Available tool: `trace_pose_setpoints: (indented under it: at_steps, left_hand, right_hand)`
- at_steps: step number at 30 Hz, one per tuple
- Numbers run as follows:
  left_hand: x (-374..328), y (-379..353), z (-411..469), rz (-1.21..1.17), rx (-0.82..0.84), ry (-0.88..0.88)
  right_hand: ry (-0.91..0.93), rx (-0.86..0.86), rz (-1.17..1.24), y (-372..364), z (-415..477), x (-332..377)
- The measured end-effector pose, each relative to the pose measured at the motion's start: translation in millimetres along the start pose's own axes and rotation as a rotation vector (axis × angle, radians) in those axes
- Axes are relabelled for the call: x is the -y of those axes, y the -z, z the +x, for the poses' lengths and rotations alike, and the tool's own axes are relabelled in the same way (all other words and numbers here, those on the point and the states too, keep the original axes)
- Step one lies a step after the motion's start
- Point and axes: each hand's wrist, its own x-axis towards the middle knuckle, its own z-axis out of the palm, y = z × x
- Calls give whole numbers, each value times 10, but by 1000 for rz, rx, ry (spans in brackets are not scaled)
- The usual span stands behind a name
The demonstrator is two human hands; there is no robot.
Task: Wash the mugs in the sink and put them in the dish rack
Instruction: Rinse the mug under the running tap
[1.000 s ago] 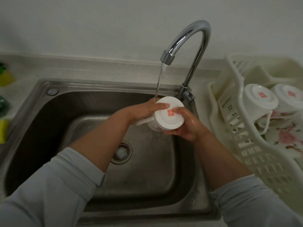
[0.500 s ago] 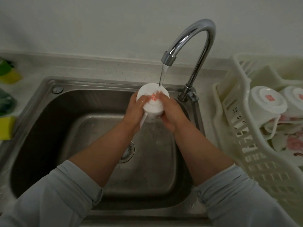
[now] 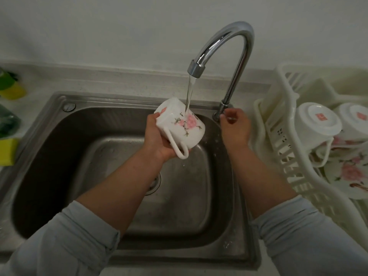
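In the curl of the left hand [image 3: 159, 140], above the sink [image 3: 59, 124], the mug [image 3: 180, 127] lies tilted on its side, base up toward the far left, its handle hanging just off the heel of the palm. The fingers wrap the far side of the body and the thumb [image 3: 153, 116] presses near the base; the water stream [image 3: 189, 92] strikes the flowered wall just beyond the thumb. A one-handed hold on wet glazed china looks slippery to me: if the grip loosens, the mug could slide out rim-first and chip on the steel below. The right hand [image 3: 235, 126] is off the mug, fingers half-curled at the foot of the faucet [image 3: 225, 108]; whether they grip anything there I cannot tell. Beyond that hand, the dish rack [image 3: 286, 148] holds two upturned mugs [image 3: 318, 120], crowding the space for a third.
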Motion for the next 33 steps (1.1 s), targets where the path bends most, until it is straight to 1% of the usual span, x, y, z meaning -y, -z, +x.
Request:
trace_pose_setpoints:
  at_steps: [2, 5, 8, 12, 15, 18, 22, 24, 26, 27, 28, 29, 30, 31, 32, 33]
  left_hand:
    - [9, -39, -28, -14, 32, 5]
    - [26, -143, -34, -12, 43, -3]
    - [48, -222, -31, 5, 18, 6]
    - [80, -231, -52, 128, 1, 17]
    - [109, -184, -114, 222, -25, -1]
    - [133, -70, -154, 265, -64, 5]
    - [126, 80, -178, 302, -132, 6]
    - [113, 130, -225, 326, -134, -15]
    - [88, 197, -267, 403, -161, -52]
    - [76, 237, -289, 461, -184, -74]
    - [68, 279, -317, 524, -201, -96]
    - [60, 319, -354, 586, -209, -113]
    - [55, 361, -387, 651, -205, -122]
    - [52, 418, -399, 714, -196, -131]
    - [56, 472, -421, 770, -185, -136]
    - [57, 517, -455, 811, -174, -152]
  right_hand:
    - [-13, -62, -37, 35, 111, -17]
    - [-37, -52, -91, 89, 229, -11]
    - [-50, -39, -142, 112, 249, -17]
    - [-60, -41, -167, 98, 298, -26]
    - [-61, -75, -155, 100, 375, -37]
    - [-67, -96, -141, 143, 470, -25]
    - [-122, -119, -135, 165, 586, -2]
    - [-98, -145, -115, 147, 532, 36]
    - [-37, -171, -64, 95, 328, 110]
    - [6, -136, -42, 53, 201, 133]
    - [29, -23, -18, 5, 78, 132]
    - [14, 189, 24, -35, -54, 136]
    - [-49, 494, 70, -63, -197, 147]
    - [-100, 801, 65, -77, -325, 135]
    - [-84, 1030, 7, -78, -432, 115]
    - [-20, 1154, -39, -82, -528, 102]
